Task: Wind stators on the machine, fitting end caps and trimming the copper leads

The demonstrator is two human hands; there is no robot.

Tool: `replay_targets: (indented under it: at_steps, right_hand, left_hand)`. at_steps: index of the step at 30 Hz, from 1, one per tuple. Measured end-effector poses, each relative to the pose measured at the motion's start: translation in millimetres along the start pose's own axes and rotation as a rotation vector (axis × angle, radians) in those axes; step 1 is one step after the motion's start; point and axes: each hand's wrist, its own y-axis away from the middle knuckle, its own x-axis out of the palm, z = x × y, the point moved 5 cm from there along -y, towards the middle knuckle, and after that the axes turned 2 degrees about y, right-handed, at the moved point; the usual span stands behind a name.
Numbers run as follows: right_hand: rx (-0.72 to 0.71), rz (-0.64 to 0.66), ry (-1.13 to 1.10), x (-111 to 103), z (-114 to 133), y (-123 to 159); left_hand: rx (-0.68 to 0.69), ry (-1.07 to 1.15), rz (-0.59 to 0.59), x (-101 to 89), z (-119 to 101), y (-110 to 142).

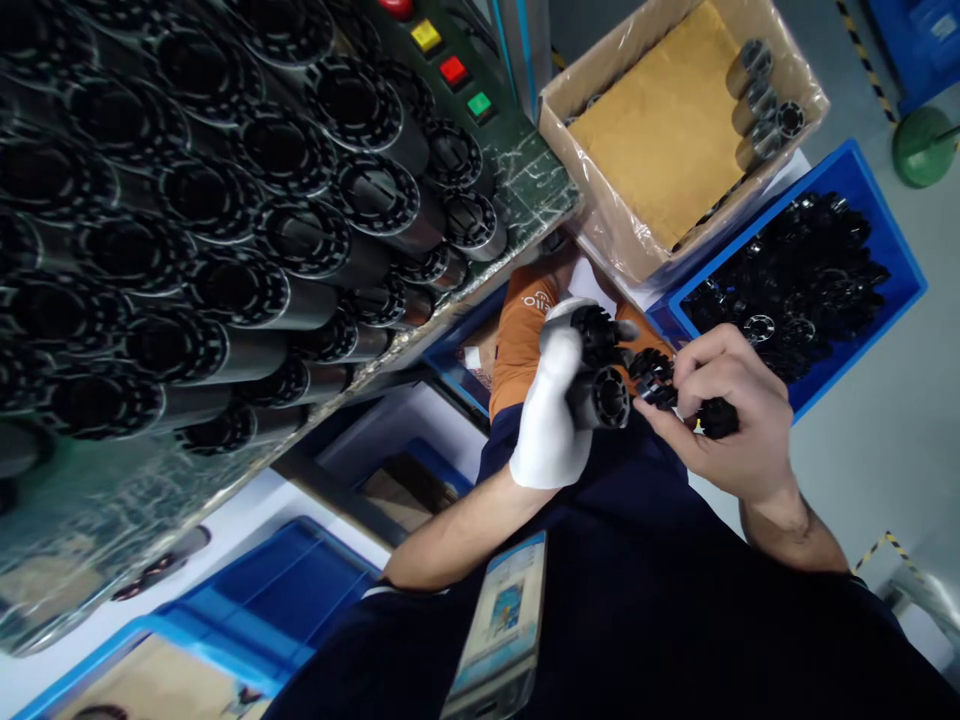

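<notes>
My left hand (pixel 553 405), in a white glove, is closed around two grey metal cylinders. The lower metal cylinder (pixel 606 398) turns a black slotted ring end to the right. On the upper one sits a black toothed plastic ring (pixel 595 335). Just to the right is my bare right hand (pixel 739 410), with its fingers closed on black slotted plastic rings. One black ring (pixel 652 377) is pinched at the fingertips, close to the lower cylinder; whether they touch I cannot tell. Another black ring (pixel 718 418) is tucked in the palm, partly hidden by fingers.
Many similar cylinders (pixel 247 290) stand upright on the green bench (pixel 532 180) at left, near push buttons (pixel 453 70). A plastic-lined carton (pixel 637 250) holds cylinders and brown cardboard. The blue bin (pixel 911 270) contains black plastic rings. A badge (pixel 502 620) hangs at my chest.
</notes>
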Motion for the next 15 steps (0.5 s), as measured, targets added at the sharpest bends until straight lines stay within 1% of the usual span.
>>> replay_targets:
  at_steps: [2, 4, 6, 10, 12, 15]
  right_hand:
    - [0.035, 0.064, -0.052, 6, 0, 5]
    - [0.086, 0.135, -0.147, 11, 0, 11]
    - [0.126, 0.151, -0.203, 15, -1, 16]
    - [0.146, 0.099, -0.207, 16, 2, 23]
    - [0.13, 0.07, -0.199, 17, 6, 24]
    - [0.09, 0.025, -0.156, 16, 12, 24]
  left_hand:
    - [0.042, 0.017, -0.039, 4.9, -3, 3]
    - [0.091, 0.004, -0.053, 8.8, -7, 4]
    - [0.135, -0.003, -0.066, 10.1, -11, 5]
    - [0.204, 0.015, -0.057, 8.2, -16, 7]
    - [0.234, 0.001, -0.041, 6.6, -18, 9]
    - [0.242, -0.009, -0.015, 4.7, -18, 10]
